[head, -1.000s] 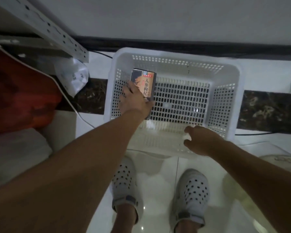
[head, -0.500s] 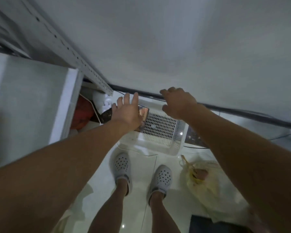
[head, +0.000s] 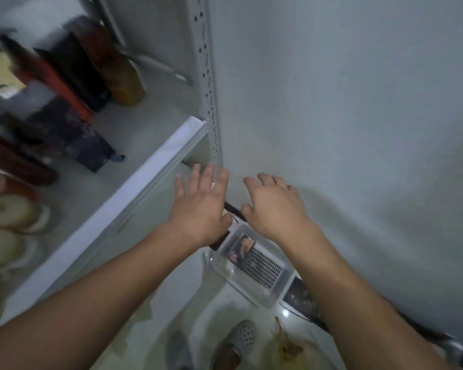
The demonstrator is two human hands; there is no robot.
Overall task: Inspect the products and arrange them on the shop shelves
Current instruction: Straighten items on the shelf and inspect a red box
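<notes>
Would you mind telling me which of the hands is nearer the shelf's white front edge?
Left. The left hand hovers just right of the shelf edge; the right hand is farther right, before the wall.

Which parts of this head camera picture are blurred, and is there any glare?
Head view: the boxes at the left of the shelf are smeared by motion blur; the left hand and right hand are fairly sharp; the light is dim; a small glare spot shines on the floor tile beside the white basket; the shelf upright curves slightly, wide-angle distortion.

A grey perforated clog (head: 245, 336) stands on the glossy white floor (head: 202, 313) beside a crumpled yellowish bag (head: 286, 348).
</notes>
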